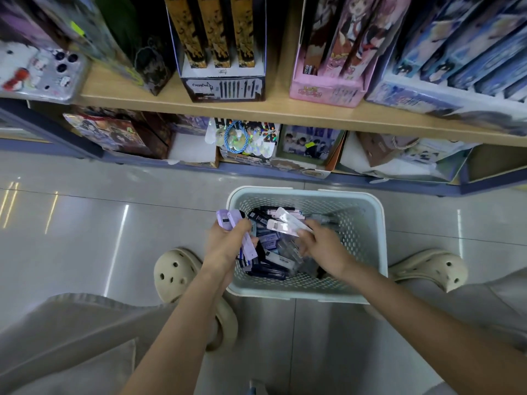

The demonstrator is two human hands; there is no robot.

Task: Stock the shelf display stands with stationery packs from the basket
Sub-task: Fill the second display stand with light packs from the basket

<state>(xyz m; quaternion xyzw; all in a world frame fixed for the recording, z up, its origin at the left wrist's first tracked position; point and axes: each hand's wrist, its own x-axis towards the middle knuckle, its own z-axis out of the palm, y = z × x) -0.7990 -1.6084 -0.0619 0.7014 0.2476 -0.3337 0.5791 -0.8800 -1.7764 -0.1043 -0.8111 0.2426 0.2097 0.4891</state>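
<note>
**Picking packs out of the basket**

The step in hand is the gathering, not yet the stocking. The basket [380, 240] stands on the floor [85, 223] below the shelf [256, 111], between the person's feet, and many stationery packs [273, 263] lie loose inside it. The left hand [228, 246] is over the near-left corner of the basket. Its fingers are curled round a small bundle of lilac packs [231, 219], which stick out above the fist. The right hand [323, 248] reaches into the basket and pinches the end of two pale packs [285, 223] (clear at the hanger end, pinkish further along), held just above the heap.

The display stands [225, 86] on the shelf are well apart from both hands, and no pack is near them. I judge that the next move calls for lifting the pale packs free of the heap, perhaps joining them to the bundle, and then finding the stand of the same kind. Which stand fits, I cannot tell from here.
</note>
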